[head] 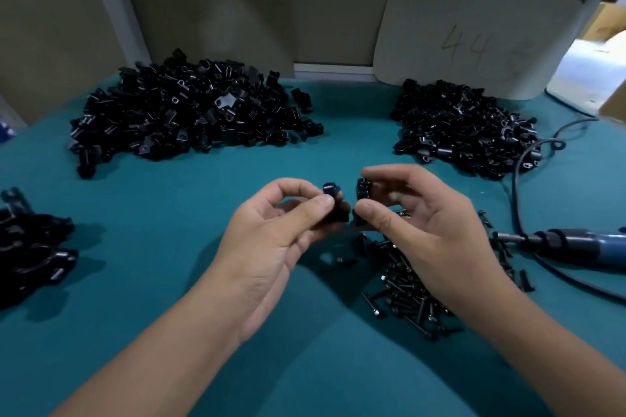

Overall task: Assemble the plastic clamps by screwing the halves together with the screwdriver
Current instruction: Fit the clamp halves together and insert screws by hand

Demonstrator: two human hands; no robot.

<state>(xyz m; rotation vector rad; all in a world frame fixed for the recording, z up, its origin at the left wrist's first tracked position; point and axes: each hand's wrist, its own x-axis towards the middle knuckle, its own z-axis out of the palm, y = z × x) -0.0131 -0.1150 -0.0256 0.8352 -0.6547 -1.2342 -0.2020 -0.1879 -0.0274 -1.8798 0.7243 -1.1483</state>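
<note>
My left hand [281, 234] pinches a small black clamp half [333, 200] between thumb and fingers, above the middle of the teal table [169, 281]. My right hand [430, 223] pinches a second black clamp half [364, 195] just to its right. The two halves sit a small gap apart, facing each other. A heap of black screws [406, 291] lies under my right hand. The electric screwdriver [576, 245] lies on the table at the right, its bit pointing left, with no hand on it.
A large pile of black clamp halves [189, 112] sits at the back left and another pile [464, 125] at the back right. Assembled clamps [30, 247] lie at the left edge. The screwdriver's black cable [521, 179] loops along the right. A beige board [474, 41] leans at the back.
</note>
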